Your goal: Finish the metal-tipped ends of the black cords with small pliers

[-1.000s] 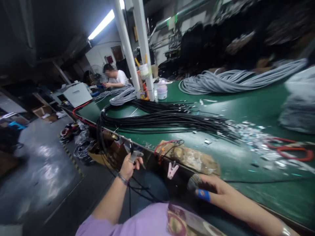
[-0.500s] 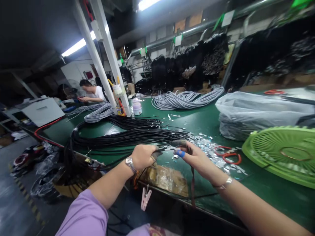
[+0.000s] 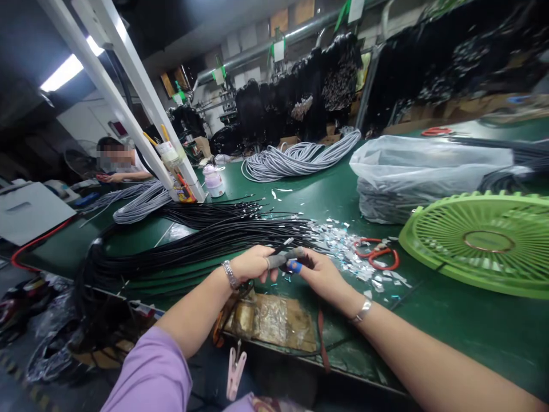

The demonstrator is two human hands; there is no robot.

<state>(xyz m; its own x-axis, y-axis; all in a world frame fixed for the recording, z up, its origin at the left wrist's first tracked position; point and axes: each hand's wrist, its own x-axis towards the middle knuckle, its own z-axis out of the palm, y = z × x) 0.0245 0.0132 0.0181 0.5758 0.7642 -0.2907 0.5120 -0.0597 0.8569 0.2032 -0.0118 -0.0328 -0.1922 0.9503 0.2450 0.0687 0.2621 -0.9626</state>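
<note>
A long green bench [image 3: 450, 320] runs through a dim workshop, black cable bundles hanging on the far wall. Both hands meet over the near edge. The left hand [image 3: 253, 266], wristwatch on, has its grip closed on a thin black cable [image 3: 281, 247], and the right hand [image 3: 319, 274], blue tape on a fingertip, pinches the same cable end from the other side, the fingers touching. Just behind them lies the big sheaf of black cables [image 3: 206, 240], fanned across the bench and drooping off the left edge. Silver scraps [image 3: 343, 243] litter the surface at the sheaf's tips, and red-handled scissors [image 3: 380, 254] lie among them. To the right rests a green fan grille [image 3: 476, 243], with a plastic-wrapped bundle [image 3: 412, 177] behind it. Grey cable coils [image 3: 295, 160] sit further back. A pink clothes peg [image 3: 235, 372] hangs at the bench edge below the hands, beside a worn taped pad [image 3: 274, 320]. At far left, another person [image 3: 115, 166] works at the bench.
</note>
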